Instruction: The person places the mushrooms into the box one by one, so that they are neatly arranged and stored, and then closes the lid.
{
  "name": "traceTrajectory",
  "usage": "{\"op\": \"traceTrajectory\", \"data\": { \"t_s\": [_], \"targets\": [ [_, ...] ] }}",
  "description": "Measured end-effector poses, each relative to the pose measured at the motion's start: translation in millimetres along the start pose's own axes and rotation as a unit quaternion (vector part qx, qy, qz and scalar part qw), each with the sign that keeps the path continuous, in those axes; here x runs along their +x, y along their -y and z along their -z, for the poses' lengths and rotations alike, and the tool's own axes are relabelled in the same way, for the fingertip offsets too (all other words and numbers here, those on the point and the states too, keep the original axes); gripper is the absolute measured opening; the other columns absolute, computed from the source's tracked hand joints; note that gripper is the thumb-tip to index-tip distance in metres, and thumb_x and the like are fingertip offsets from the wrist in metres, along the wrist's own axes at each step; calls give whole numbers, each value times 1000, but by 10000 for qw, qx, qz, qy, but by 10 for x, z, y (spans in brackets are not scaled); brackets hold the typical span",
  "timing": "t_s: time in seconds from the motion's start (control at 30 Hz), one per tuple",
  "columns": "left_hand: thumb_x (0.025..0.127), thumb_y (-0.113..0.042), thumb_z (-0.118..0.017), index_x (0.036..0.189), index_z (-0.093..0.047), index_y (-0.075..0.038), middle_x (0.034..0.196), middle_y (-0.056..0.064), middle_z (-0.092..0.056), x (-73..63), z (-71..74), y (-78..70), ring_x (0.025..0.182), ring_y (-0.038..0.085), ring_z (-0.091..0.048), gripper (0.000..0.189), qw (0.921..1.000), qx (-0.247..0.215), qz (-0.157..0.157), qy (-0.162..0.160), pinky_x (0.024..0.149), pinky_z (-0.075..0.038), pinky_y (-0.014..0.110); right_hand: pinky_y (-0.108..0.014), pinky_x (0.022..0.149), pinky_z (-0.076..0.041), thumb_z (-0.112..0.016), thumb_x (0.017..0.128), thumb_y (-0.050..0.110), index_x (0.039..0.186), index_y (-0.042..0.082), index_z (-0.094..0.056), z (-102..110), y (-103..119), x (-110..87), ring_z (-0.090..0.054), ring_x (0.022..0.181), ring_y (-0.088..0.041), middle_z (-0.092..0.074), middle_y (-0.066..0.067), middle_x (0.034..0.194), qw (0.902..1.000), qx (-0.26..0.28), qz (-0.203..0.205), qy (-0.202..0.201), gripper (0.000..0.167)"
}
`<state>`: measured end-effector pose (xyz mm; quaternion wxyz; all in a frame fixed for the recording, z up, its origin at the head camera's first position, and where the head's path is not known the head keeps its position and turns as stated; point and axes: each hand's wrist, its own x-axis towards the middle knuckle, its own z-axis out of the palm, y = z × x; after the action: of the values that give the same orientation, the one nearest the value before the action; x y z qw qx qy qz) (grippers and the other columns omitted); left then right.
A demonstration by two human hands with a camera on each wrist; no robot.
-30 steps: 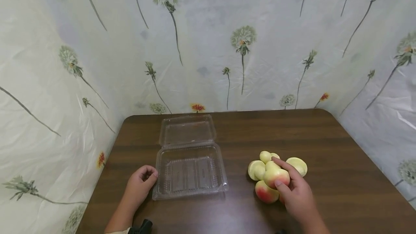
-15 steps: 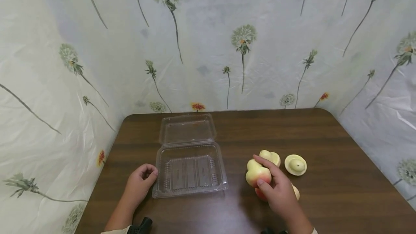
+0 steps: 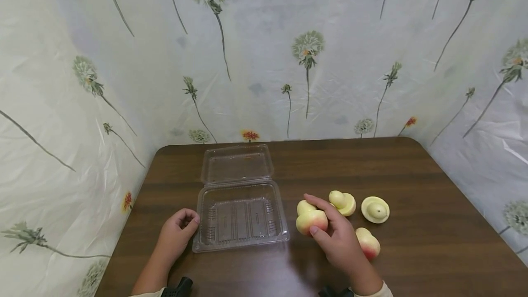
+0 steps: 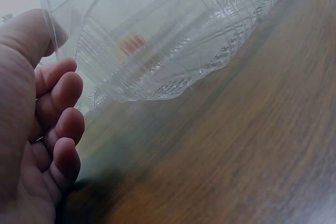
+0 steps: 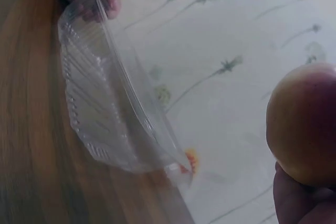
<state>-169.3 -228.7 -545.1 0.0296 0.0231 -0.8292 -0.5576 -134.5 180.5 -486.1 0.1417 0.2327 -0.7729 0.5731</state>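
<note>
A clear plastic clamshell container lies with its lid folded back on the table. My left hand pinches the container's left edge; in the left wrist view the thumb shows at the plastic rim, with curled fingers below. My right hand grips a mushroom-shaped piece with a yellow-and-red cap and pale yellow knob, just right of the container. In the right wrist view the rounded cap fills the right edge. Whether a second piece is in this grip I cannot tell.
Similar pieces lie farther right: one with its knob leaning, one knob-up in its pale disc, and a red-tinged one partly behind the right wrist. The brown wooden table ends at a flower-patterned cloth.
My right hand has moved left from the pile toward the container, carrying the mushroom-shaped piece. The pieces on the right now show more. My left hand stays at the container's edge.
</note>
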Motion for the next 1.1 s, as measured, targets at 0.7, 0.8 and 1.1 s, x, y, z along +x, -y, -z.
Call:
{"op": "traceTrajectory", "data": {
  "t_s": [0.7,0.8,1.1],
  "targets": [
    [101,-16,-70,101,-69,-9,95,3,-64,19,8,52,85,12,-57,7,10000,54,10,1,77,-49,25,-17,109,-42,-64,90,-10,148,2,-53,-289,13,71,-54,135,-8,-58,-8,150,9976,444,264,470,60],
    [101,-15,-70,101,-69,-8,93,3,-64,14,16,54,82,12,-57,7,10000,40,-2,-6,75,-49,25,-18,108,-43,-64,91,-10,148,2,-53,-333,34,92,-54,135,-9,-58,-15,149,9968,552,237,524,60],
    [100,-13,-70,98,-69,-8,90,2,-64,35,16,69,79,11,-57,5,9998,158,-142,-15,72,-48,25,-17,106,-44,-65,91,-8,148,2,-53,-425,30,109,-56,130,-8,-58,-13,148,9963,550,175,637,59]
  ]
}}
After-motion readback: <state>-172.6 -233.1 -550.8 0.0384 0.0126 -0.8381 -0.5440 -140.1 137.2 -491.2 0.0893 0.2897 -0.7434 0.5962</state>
